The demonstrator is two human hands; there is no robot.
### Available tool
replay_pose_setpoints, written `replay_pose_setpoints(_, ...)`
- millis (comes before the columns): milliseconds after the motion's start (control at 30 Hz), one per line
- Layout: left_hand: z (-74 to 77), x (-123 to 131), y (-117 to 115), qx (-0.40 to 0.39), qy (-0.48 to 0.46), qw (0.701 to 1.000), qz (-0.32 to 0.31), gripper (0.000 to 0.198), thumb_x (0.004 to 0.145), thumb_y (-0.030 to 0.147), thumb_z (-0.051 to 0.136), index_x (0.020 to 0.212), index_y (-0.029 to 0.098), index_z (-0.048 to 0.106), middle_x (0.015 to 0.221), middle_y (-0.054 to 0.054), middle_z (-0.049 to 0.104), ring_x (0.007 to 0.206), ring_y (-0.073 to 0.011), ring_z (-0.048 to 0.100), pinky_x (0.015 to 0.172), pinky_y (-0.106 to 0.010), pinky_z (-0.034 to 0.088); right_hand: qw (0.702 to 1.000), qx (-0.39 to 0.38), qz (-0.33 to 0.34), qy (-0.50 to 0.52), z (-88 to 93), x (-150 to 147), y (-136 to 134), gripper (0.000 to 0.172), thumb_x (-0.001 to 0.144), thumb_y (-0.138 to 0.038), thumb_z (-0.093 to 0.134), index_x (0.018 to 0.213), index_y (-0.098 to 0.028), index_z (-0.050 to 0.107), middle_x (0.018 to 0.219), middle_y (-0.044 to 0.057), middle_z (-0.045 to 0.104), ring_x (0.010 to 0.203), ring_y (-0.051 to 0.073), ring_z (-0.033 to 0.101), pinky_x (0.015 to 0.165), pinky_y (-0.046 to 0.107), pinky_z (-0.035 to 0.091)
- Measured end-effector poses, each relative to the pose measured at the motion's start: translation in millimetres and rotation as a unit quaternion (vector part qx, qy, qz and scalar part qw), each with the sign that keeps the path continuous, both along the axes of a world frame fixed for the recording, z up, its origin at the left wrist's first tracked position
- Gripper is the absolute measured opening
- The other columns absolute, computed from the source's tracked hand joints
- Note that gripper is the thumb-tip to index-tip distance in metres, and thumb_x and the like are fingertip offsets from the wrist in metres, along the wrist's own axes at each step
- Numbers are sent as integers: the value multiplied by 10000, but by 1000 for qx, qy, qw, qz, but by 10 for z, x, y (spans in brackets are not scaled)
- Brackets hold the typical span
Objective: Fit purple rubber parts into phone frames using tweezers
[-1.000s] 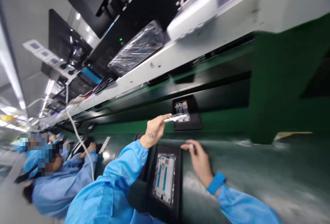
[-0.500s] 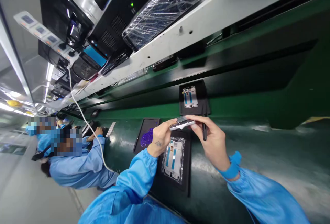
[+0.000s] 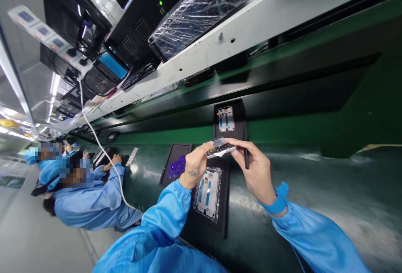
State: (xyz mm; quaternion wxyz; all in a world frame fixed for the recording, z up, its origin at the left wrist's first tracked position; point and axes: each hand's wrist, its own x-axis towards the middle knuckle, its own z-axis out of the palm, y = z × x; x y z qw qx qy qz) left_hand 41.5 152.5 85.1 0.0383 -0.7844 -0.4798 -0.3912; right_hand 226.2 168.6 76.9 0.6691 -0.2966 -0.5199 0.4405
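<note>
Phone frame [image 3: 220, 148], thin and silvery, pinched between left hand [image 3: 196, 166] and right hand [image 3: 255, 170].

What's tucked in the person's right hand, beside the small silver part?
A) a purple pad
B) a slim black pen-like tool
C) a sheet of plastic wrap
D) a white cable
B: the slim black pen-like tool juts down from the right hand, which also pinches the small silver part.

Green assembly bench [image 3: 292, 181]: 3 black trays [image 3: 240, 118] in row; 2 hold phone frames [image 3: 226, 119], 1 purple material [image 3: 176, 166].
</note>
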Motion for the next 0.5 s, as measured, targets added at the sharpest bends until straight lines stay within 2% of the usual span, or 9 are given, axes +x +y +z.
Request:
replay_pose_setpoints(233,52,9,10,36,-9,999,-29,348,1012,112,444,1286,189,644,1245,-73,716,1151,-190,700,1023,-362,612,1000,5,12,11,24,4,-5,170,957,-279,658,1119,-243,698,1205,56,720,1118,224,681,1034,416,547)
replay_pose_setpoints(500,84,-17,16,69,2,997,-41,359,996,74,464,1298,163,636,1246,-96,714,1167,-195,692,1025,-351,603,998,6,44,32,0,-24,-4,172,953,-272,670,1125,-273,686,1248,37,707,1163,215,668,1050,396,534)
